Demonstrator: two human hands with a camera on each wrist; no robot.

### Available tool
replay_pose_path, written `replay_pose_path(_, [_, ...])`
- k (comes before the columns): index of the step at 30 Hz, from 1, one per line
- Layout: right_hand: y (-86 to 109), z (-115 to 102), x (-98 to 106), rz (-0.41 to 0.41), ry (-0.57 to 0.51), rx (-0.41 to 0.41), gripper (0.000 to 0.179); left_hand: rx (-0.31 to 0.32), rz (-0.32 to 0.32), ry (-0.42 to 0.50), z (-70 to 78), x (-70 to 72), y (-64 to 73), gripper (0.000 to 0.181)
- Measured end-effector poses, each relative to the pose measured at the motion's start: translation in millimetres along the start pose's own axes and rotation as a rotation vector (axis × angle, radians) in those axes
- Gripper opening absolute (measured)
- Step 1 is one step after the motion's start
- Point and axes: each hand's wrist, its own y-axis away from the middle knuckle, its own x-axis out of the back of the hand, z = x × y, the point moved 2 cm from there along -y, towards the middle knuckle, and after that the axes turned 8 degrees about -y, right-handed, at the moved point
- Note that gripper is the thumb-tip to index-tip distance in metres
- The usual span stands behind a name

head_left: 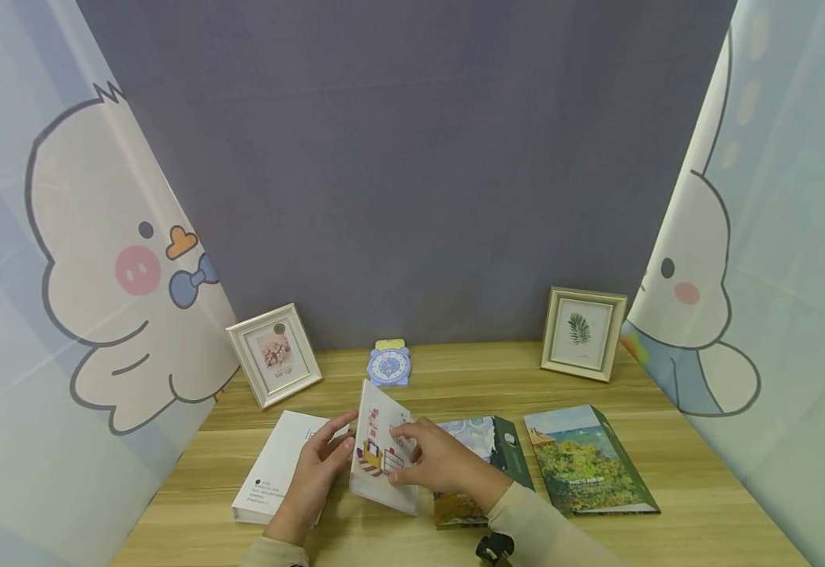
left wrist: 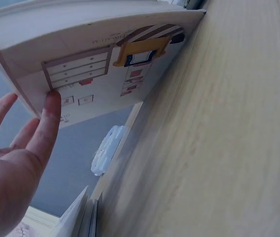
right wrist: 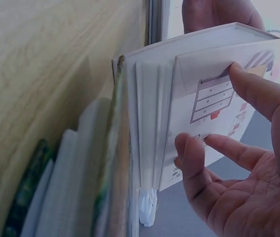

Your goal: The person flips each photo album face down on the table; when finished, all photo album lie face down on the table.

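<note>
The left hand (head_left: pixel 316 468), fingers loose, touches a tilted white book (head_left: pixel 380 449); the right hand (head_left: pixel 444 463), grip unclenched, rests against its illustrated cover (right wrist: pixel 214 103).

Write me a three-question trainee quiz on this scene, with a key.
1. True or false: the right hand touches the white rectangular book printed with colourful drawings.
2. What sits at the back right of the wood-grained table? A: cream rectangular frame with pink flowers; B: pale-gold rectangular frame with green leaf; C: blue round-faced clock.
3. Complete: the rightmost green-spined book with a seaside painting reads "(blank) ALBUM".
Key: 1 true; 2 B; 3 PHOTO.
</note>
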Motion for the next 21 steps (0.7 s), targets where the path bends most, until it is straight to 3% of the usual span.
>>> replay_pose_path(5, [1.3,-3.9,0.8,-0.009,-0.088,0.0,0.073,-0.052,-0.036,-0.017,3.7,0.7,0.9,0.048])
replay_pose_path(14, [0.6,-6.7,1.8,-0.02,-0.183,0.029,0.073,-0.123,-0.17,0.012,4.9,1.7,1.7,0.055])
replay_pose_path(21, [-0.3,-5.8,2.4,-0.035,-0.225,0.043,0.079,-0.139,-0.232,0.012,6.3,0.9,2.4,0.062])
